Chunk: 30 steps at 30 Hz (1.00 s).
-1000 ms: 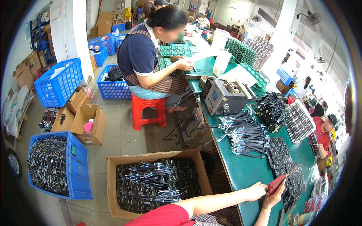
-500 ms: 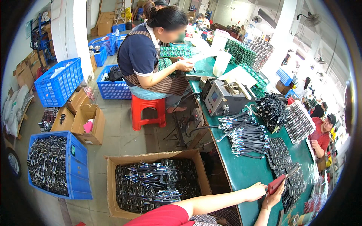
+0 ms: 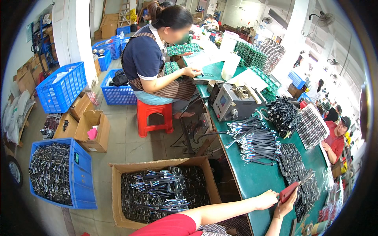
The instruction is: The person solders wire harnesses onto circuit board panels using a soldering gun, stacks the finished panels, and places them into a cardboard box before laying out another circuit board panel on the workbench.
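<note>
My right hand (image 3: 287, 205) is wrapped round a red-handled tool (image 3: 289, 192) with a slim metal tip that points up and to the right. Close against the left side of the handle, my left hand (image 3: 268, 200) has its fingers drawn together; whatever they pinch is too small to make out. A thin wire-like line hangs between the two hands. Just past the tool lie stacked dark circuit-board panels (image 3: 300, 173) on the green bench (image 3: 256, 182). Farther up the bench is a bundle of black cables (image 3: 256, 139) with stripped white and blue ends.
A grey bench machine (image 3: 236, 103) stands beyond the cables, near coiled black cords (image 3: 284, 114). Left of the bench, a carton (image 3: 115, 188) holds boards and cables. Blue crates (image 3: 84, 177) stand on the floor. A co-worker (image 3: 143, 59) sits on a red stool (image 3: 154, 118).
My hands and the red-handled tool have hardly moved. The seated co-worker's hands and paper have shifted slightly.
</note>
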Motion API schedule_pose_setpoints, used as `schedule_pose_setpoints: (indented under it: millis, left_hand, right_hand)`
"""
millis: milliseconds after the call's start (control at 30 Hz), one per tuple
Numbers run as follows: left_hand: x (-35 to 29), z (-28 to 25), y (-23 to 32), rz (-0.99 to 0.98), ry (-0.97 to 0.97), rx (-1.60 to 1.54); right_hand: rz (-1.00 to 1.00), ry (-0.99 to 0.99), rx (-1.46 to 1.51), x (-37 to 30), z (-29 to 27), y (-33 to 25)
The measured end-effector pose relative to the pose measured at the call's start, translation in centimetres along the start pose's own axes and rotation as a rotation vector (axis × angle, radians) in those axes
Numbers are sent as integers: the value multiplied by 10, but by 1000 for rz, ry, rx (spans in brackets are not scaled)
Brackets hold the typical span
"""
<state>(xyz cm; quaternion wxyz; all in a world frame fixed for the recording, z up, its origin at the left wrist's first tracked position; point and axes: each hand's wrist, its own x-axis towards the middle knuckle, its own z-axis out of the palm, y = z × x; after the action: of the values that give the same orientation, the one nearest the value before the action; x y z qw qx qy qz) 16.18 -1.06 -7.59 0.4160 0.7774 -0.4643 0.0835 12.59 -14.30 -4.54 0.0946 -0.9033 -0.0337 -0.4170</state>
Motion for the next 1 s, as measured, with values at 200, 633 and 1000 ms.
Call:
schedule_pose_setpoints:
  millis: [200, 633, 1000]
  left_hand:
    - [1, 1, -1, -2, -13, 30]
    - [0, -1, -2, 7, -19, 54]
    - [0, -4, -6, 130, 71, 14]
  right_hand:
    - [6, -2, 24, -1, 0, 1]
    - [-2, 9, -44, 2, -6, 6]
    - [-18, 240, -159, 13, -186, 94]
